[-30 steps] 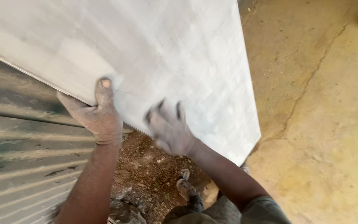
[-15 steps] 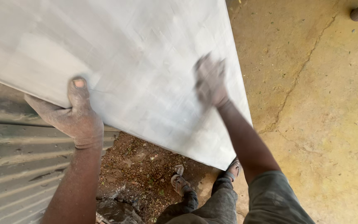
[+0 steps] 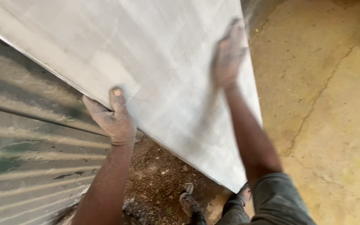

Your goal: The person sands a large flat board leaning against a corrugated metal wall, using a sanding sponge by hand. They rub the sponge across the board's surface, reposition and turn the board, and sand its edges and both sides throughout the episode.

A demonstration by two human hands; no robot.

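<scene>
1. Large pale grey sheet (image 3: pixel 155 71) held tilted, filling the frame from 9 to 1 o'clock, lowest corner near 5 o'clock beside the foot (image 3: pixel 188 202)
2. Left hand (image 3: pixel 113 121) clamped on the lower edge, thumb on top, fingers curled beneath
3. Right hand (image 3: pixel 229 54) blurred at 1 o'clock, laid flat against the face near the right edge; finger spread not discernible
4. Advisable: keep lower-edge grip firm, steady the right edge, keep the corner off the dirt (image 3: pixel 159 175)
5. Corrugated metal (image 3: pixel 26 158) at 8 o'clock, cracked concrete floor (image 3: pixel 330 125) at 3 o'clock
</scene>
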